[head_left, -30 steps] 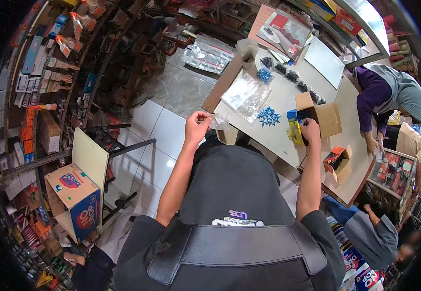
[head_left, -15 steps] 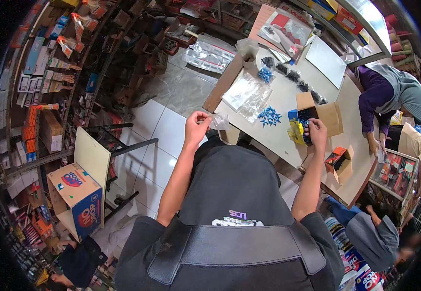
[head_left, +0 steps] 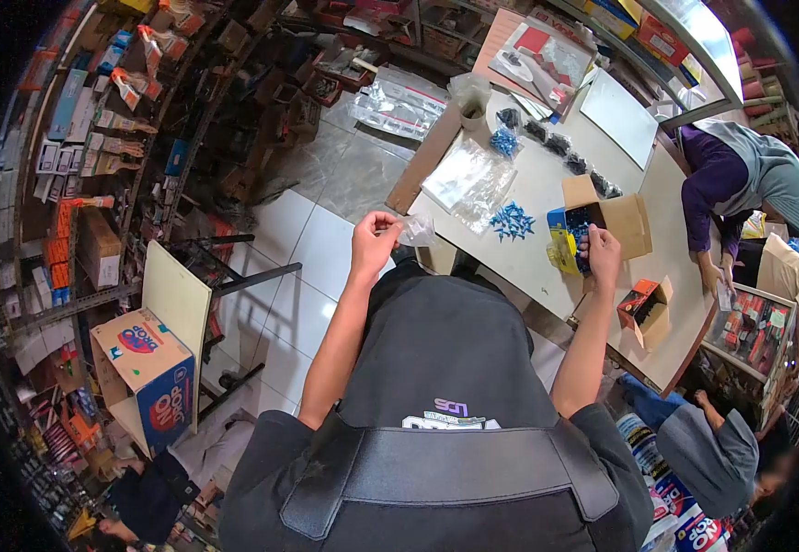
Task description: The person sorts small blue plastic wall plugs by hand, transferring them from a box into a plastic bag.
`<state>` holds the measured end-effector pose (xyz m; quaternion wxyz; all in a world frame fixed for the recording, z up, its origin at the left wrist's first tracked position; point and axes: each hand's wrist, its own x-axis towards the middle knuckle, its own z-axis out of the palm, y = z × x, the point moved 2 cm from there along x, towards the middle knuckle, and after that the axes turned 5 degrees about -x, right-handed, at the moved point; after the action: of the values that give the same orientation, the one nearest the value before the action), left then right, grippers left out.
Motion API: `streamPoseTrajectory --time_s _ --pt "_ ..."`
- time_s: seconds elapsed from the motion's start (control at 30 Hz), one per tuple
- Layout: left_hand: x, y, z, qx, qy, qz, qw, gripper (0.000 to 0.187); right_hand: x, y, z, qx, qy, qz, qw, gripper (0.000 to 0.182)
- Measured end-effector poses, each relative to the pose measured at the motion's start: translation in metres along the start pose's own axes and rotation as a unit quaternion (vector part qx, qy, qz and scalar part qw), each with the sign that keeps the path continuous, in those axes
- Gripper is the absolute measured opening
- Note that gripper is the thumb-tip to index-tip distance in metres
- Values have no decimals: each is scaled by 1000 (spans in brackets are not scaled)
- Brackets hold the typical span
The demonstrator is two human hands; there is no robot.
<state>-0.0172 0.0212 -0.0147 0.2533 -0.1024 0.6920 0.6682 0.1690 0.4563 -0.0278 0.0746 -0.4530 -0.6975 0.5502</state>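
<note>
My left hand (head_left: 376, 244) is closed in a pinch on a small clear plastic bag (head_left: 417, 231), just off the table's near edge. At an open cardboard box (head_left: 622, 221) with blue and yellow printing, my right hand (head_left: 604, 256) has its fingers curled together; what they hold, if anything, is hidden. Dark blue small pieces show inside the box. A loose pile of small blue pointed pieces (head_left: 512, 222) lies on the table between my hands. Flat clear plastic bags (head_left: 473, 179) are spread left of the pile.
Filled bags of blue pieces (head_left: 503, 142) and black pieces (head_left: 558, 143) line the pale table (head_left: 547, 267). A smaller open orange-black box (head_left: 643, 308) stands at right. A person in purple sleeves (head_left: 714, 175) leans over the far side. A carton (head_left: 147, 368) stands at lower left.
The fingers of my right hand have curled in more at the box. My left hand and the plastic bag have hardly moved.
</note>
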Motion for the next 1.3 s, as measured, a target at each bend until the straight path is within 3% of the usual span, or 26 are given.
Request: streamPoseTrajectory --time_s 0.2,0.4,0.6,0.83,0.97,1.07,1.13,1.27,1.3 --pt "-1 -1 -2 -7 8 0 1000 16 2 -1 -1 -41 12 7 999 27" --pt "-2 0 -2 -9 11 -5 1000 16 -13 -24 17 106 -31 13 994 17" --pt "1 0 2 -3 5 3 1000 16 -34 -46 70 -43 -172 -5 984 12" --pt "0 2 4 -8 1 3 1000 15 -18 1 120 -275 -78 -115 952 22" --pt "2 -2 0 -5 1 3 1000 15 -12 13 125 -271 -44 -167 947 24" --pt "0 -3 0 -3 6 0 1000 15 -15 8 125 -245 -77 -115 960 23" --pt "-1 -3 1 -6 5 0 1000 15 -26 -9 121 -102 -107 3 989 25" --pt "0 -2 -1 -2 7 6 1000 16 -32 -44 83 -92 6 -91 992 26" --pt "0 -3 -1 -1 6 6 1000 16 -25 -42 69 -112 97 -147 978 25"
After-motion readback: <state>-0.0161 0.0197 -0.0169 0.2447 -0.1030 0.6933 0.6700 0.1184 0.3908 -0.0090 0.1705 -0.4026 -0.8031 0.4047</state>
